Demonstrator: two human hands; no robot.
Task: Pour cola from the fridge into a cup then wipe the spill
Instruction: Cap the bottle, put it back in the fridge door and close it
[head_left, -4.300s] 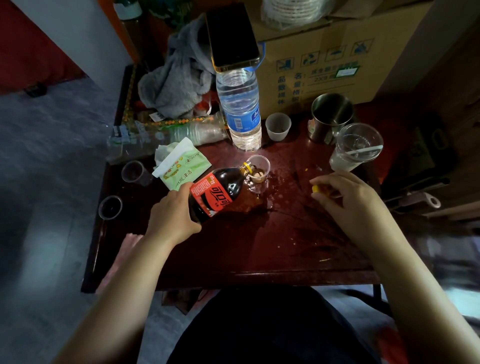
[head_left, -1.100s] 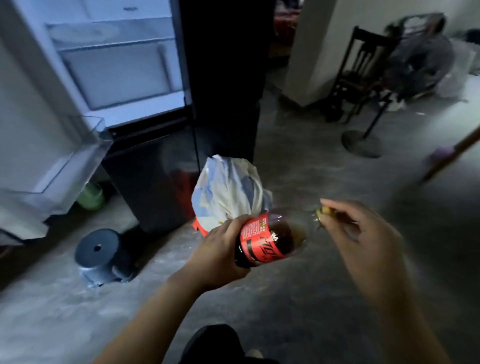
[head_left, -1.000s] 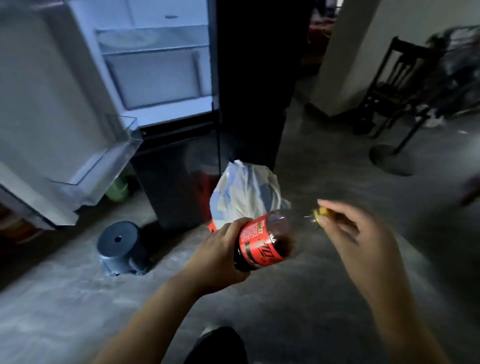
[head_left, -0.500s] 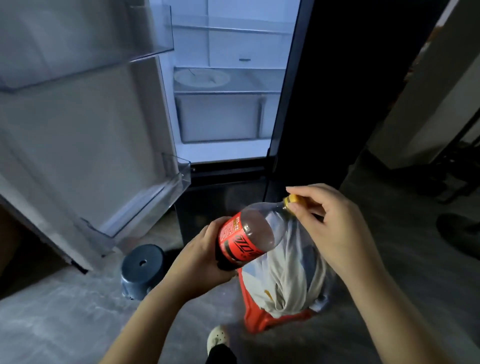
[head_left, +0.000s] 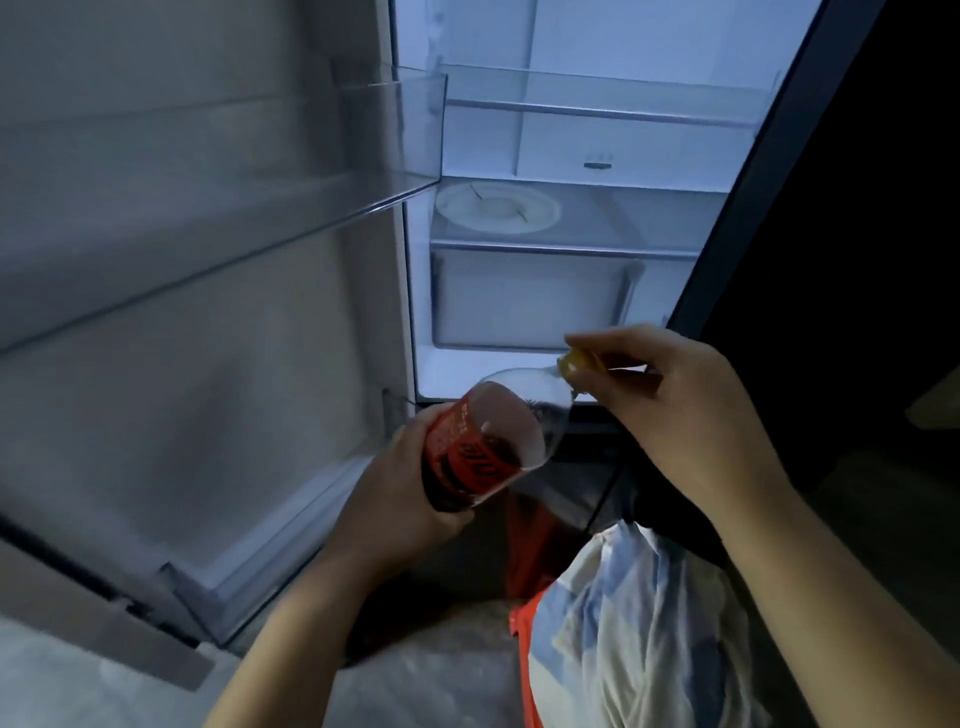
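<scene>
- The open fridge door (head_left: 197, 291) stands far left of both hands, its 2 clear door shelves (head_left: 395, 130) bare as far as the view shows; swung this wide, it leaves the way to the cabinet free.
- The left hand (head_left: 395, 499) is wrapped around the lower part of the cola bottle (head_left: 483, 452), fingers closed on the red label and thumb on the near side. Gripping low seems meant to brace the body while the other hand works the top.
- The bottle lies tilted between the 2 hands, base toward the left palm and neck rising up and right. Dark cola pools at the low end, well clear of the neck, so the slant keeps liquid away from the opening.
- Beyond the fingertips the lit fridge interior (head_left: 571, 234) shows glass shelves, a white round dish (head_left: 498, 208) and a drawer (head_left: 530, 306) under it. No cup appears anywhere.
- The right hand (head_left: 675, 410) pinches the yellow cap (head_left: 576, 361) at the bottle's mouth, thumb and forefinger narrowed onto it, the rest curled. Whether the cap is fully seated cannot be told.
- Below the right wrist a pale stuffed bag over something red (head_left: 634, 623) sits on the floor, apart from both hands.
- My judgement: the bottle is being capped for return to the fridge, with wiping left to do; a loose cap could dribble inside.
</scene>
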